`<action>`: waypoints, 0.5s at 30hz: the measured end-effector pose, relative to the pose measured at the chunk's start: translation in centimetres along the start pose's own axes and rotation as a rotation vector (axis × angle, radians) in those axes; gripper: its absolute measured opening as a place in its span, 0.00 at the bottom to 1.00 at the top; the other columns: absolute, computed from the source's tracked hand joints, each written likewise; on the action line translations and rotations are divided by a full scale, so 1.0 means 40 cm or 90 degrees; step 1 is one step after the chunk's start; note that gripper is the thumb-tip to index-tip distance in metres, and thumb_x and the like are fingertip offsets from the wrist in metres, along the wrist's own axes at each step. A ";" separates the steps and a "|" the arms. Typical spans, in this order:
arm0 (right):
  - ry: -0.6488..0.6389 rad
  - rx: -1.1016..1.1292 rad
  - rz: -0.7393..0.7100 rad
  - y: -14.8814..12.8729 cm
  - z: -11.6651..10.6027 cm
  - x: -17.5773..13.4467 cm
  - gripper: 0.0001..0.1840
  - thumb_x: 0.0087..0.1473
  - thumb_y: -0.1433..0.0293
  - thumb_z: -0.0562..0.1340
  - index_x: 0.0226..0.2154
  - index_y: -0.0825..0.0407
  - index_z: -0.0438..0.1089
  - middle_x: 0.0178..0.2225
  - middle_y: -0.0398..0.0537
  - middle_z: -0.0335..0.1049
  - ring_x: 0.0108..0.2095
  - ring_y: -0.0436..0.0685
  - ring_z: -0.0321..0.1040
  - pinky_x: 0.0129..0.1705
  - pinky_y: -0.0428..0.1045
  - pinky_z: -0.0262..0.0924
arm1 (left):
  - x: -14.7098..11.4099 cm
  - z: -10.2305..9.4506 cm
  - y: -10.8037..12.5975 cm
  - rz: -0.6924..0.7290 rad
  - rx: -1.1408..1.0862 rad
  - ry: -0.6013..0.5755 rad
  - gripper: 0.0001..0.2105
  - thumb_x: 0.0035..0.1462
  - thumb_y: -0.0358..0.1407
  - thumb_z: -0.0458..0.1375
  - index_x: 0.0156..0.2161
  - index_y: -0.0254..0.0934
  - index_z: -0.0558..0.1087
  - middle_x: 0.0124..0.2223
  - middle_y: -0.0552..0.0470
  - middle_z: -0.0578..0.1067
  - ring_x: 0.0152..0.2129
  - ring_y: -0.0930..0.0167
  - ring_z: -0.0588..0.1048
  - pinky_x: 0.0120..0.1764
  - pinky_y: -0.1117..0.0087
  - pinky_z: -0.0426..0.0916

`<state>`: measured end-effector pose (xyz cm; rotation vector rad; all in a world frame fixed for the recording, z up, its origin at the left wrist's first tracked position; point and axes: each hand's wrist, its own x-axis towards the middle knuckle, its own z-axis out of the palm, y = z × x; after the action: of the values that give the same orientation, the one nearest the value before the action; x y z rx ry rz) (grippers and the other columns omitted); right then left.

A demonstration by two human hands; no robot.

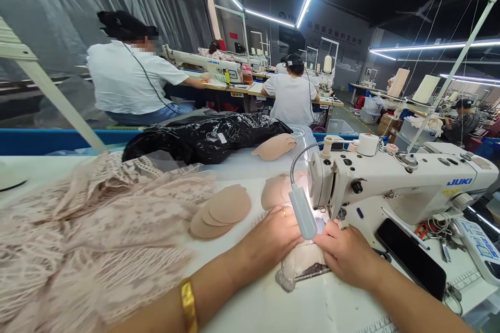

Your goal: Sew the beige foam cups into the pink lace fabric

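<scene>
A beige fabric piece [302,263] lies at the needle end of a white sewing machine [390,182], its grey edge hanging toward me. My left hand [275,237], with a ring on it, is closed on the fabric's left side; its fingertips are partly hidden behind a grey lamp head [303,214]. From the right, my right hand [346,250] grips the same fabric with thumb and fingers. Stacked beige oval pads [230,205] lie left of my left hand, and more pads [273,191] sit just beyond it. The needle itself is hidden.
Beige lace fabric [97,250] spreads over the left of the table. A black plastic bag [211,135] and another pad [275,146] lie behind. On the right are a phone [412,257] and small scissors [445,250]. Two co-workers in white shirts sit ahead at machines.
</scene>
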<state>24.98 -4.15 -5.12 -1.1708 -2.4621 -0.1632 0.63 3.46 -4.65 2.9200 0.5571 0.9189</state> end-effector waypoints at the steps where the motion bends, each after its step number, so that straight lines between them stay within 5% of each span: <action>1: -0.001 0.010 0.004 0.001 0.001 0.000 0.14 0.57 0.81 0.59 0.41 0.48 0.73 0.33 0.44 0.65 0.32 0.57 0.55 0.33 0.50 0.48 | 0.001 0.002 -0.003 -0.007 0.012 -0.001 0.12 0.73 0.28 0.51 0.40 0.41 0.76 0.38 0.52 0.80 0.35 0.64 0.74 0.45 0.61 0.61; 11: 0.070 0.115 -0.016 0.008 0.006 -0.002 0.14 0.62 0.79 0.55 0.41 0.48 0.72 0.31 0.45 0.66 0.31 0.58 0.59 0.36 0.51 0.54 | 0.013 -0.020 0.006 -0.061 0.072 -0.014 0.15 0.65 0.21 0.49 0.32 0.39 0.71 0.32 0.50 0.77 0.31 0.63 0.74 0.41 0.61 0.64; 15: 0.037 0.379 0.134 -0.044 -0.018 0.011 0.07 0.70 0.68 0.57 0.45 0.48 0.70 0.32 0.43 0.70 0.32 0.56 0.64 0.38 0.50 0.57 | -0.005 -0.073 0.048 -0.059 0.034 -0.001 0.16 0.68 0.21 0.46 0.36 0.39 0.72 0.30 0.53 0.77 0.27 0.66 0.75 0.39 0.64 0.67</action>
<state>23.63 -5.15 -4.16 -1.1113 -2.0916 0.5481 -0.52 1.39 -2.10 2.9122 0.7200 0.9059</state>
